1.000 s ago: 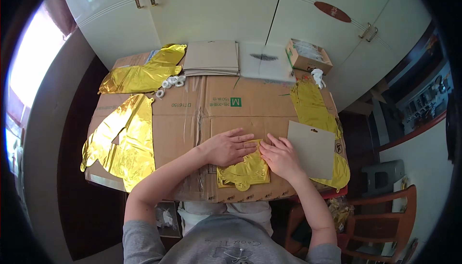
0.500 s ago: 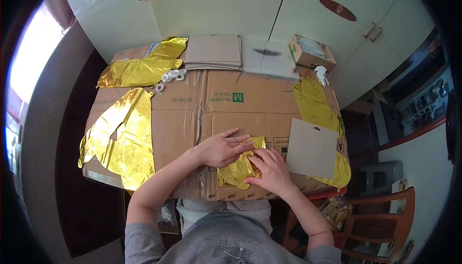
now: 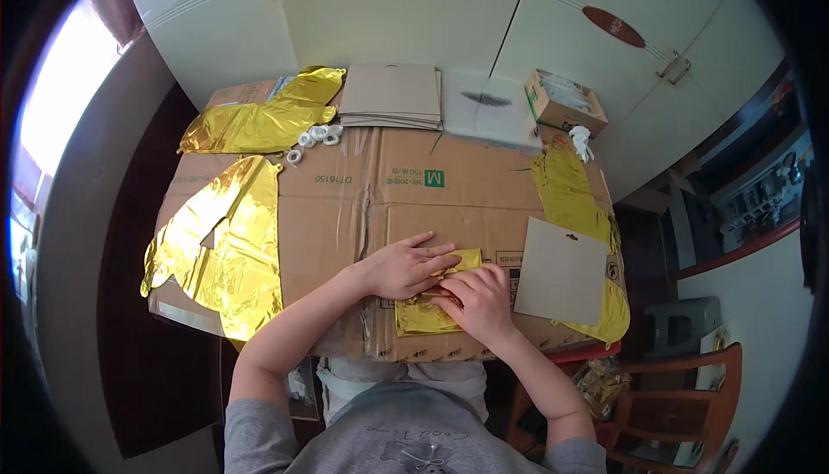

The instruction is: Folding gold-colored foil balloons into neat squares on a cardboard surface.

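Observation:
A folded gold foil balloon [image 3: 425,319] lies on the cardboard sheet close in front of me. My left hand [image 3: 402,268] rests on its upper left part, fingers stretched out and pressing it flat. From the right, my right hand [image 3: 481,303] has its fingers bent and thumb drawn in, pinching a fold of the foil beside the left fingertips. The exact grip is partly hidden under the fingers. Just right of that hand is a grey card [image 3: 561,271] with a small hanging slot, lying partly over another flat gold foil balloon [image 3: 566,185].
A large flat gold foil balloon [image 3: 246,258] is at the left, with more gold foil [image 3: 259,124] behind it. Small white ribbon rolls [image 3: 319,135], stacked grey cards [image 3: 391,94] and an open box [image 3: 566,103] line the back. Cardboard [image 3: 324,224] covers the table; a wooden chair [image 3: 673,405] stands right.
The lower edge of the foil has been folded up, leaving a straighter near edge. My right hand has closed in from spread fingers to a pinch. My left hand stays on the foil.

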The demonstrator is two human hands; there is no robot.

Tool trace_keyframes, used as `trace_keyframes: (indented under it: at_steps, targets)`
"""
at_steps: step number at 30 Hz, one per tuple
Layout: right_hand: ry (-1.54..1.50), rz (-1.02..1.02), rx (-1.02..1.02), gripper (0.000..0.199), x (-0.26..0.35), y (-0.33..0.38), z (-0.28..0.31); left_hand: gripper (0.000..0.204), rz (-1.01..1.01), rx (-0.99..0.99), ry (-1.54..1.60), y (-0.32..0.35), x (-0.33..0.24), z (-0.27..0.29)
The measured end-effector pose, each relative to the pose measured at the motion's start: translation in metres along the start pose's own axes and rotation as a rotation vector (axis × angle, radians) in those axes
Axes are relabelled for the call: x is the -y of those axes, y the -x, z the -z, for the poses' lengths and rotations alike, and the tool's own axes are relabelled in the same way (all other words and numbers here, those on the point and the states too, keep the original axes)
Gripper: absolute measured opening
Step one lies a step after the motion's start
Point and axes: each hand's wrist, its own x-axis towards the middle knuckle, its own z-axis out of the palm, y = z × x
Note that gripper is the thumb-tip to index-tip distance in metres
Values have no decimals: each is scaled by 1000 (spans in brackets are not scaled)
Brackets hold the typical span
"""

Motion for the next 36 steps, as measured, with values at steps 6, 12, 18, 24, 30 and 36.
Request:
trace_keyframes:
  at_steps: [6, 12, 18, 24, 30, 36]
  targets:
    - [49, 172, -107, 12, -9, -6, -2, 51, 11, 16, 31, -1, 0, 1]
    - [226, 278, -87, 13, -1, -7, -2, 49, 23, 28, 70, 0, 3, 0]
    - [332, 310, -124, 12, 6, -13, -7, 49, 67, 81, 103, -2, 3, 2]
    - [252, 331, -27, 6, 7, -5, 2, 49, 66, 84, 83, -2, 2, 3]
    - [149, 323, 33, 19, 5, 17, 7, 47, 28, 89, -72, -3, -4, 3]
    - [35, 251, 11, 22, 13, 27, 2, 50, -8, 112, -204, -3, -9, 2]
